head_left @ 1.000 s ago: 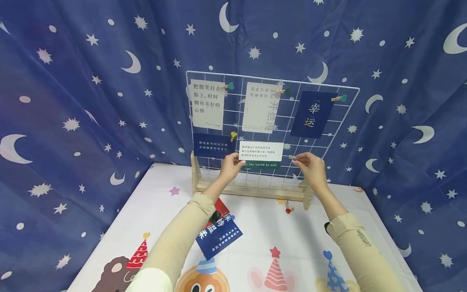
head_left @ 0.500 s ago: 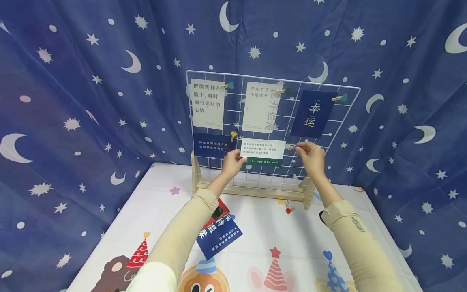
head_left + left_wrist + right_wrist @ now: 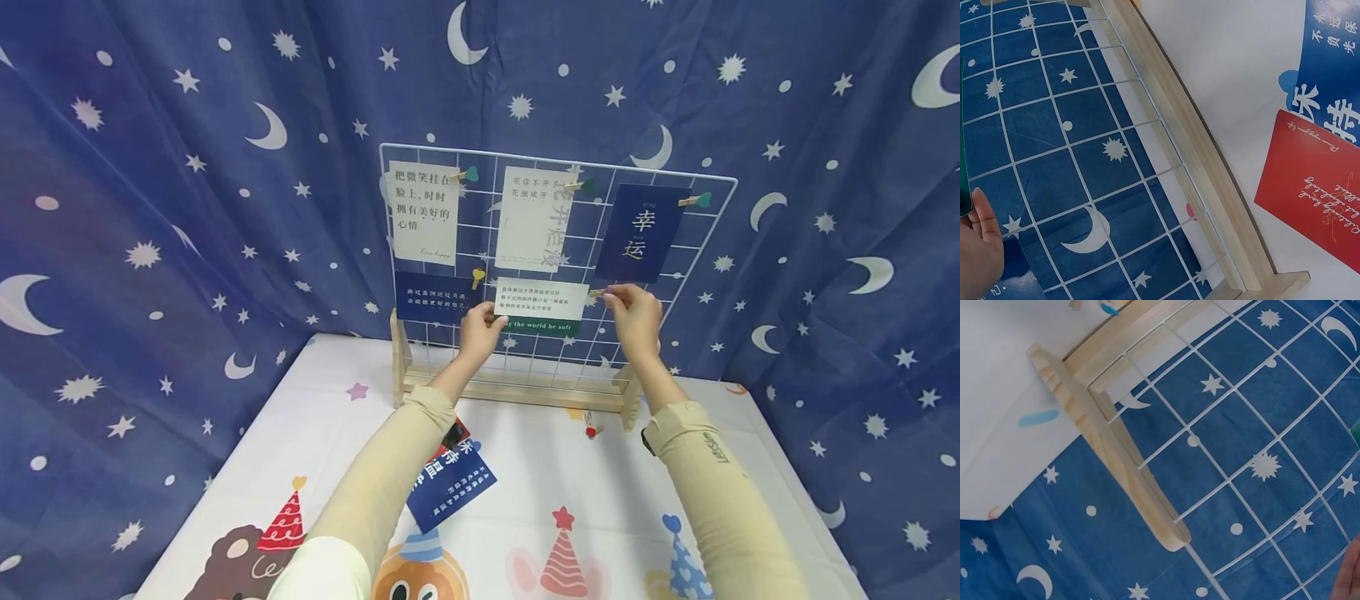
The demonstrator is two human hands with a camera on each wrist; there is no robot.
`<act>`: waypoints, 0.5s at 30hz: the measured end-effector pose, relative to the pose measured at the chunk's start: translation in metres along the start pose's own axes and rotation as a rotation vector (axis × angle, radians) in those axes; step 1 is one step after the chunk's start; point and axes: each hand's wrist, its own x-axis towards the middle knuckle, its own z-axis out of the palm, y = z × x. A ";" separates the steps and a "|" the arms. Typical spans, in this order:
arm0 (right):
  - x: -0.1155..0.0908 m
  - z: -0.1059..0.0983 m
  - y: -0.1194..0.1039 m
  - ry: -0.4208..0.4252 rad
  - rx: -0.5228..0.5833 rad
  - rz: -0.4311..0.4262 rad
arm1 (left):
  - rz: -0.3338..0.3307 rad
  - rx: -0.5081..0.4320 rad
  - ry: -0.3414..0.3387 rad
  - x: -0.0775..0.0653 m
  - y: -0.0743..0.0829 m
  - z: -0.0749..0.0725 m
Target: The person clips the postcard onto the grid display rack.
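Observation:
A white-and-green card (image 3: pixel 542 302) lies against the lower middle of a white wire grid (image 3: pixel 678 271). My left hand (image 3: pixel 480 333) pinches its left edge between thumb and fingers. At the card's right edge, my right hand (image 3: pixel 635 321) pinches a small wooden clothespin (image 3: pixel 597 293), whose tip reaches the edge. Just left of the card hangs a dark blue card (image 3: pixel 435 297), held by a clothespin with a yellow heart (image 3: pixel 478 277). In the left wrist view, the left hand (image 3: pixel 982 247) shows at the lower left; only a bit of the right hand (image 3: pixel 1349 575) shows in the right wrist view.
Two white cards, a left one (image 3: pixel 423 212) and a middle one (image 3: pixel 531 218), and a blue card (image 3: pixel 641 233) hang above by green-heart clothespins. The grid stands in a wooden base (image 3: pixel 517 393). On the table lie a blue card (image 3: pixel 452 487), a red card (image 3: pixel 1310 187) and a red-heart clothespin (image 3: pixel 590 431).
The white-and-green card has risen a little along the grid with my left hand. My right hand has moved up with the clothespin, whose tip has come closer to the card's right edge.

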 end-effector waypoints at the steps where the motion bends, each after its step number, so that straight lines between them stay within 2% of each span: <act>1: 0.000 0.001 0.000 0.001 0.006 0.000 | -0.002 -0.005 0.010 0.000 0.000 0.000; 10: 0.003 0.006 -0.001 0.012 0.000 0.008 | -0.055 0.017 0.061 0.000 0.002 0.006; 15: 0.004 0.008 -0.003 0.006 0.039 0.031 | -0.064 0.038 0.095 -0.001 0.003 0.008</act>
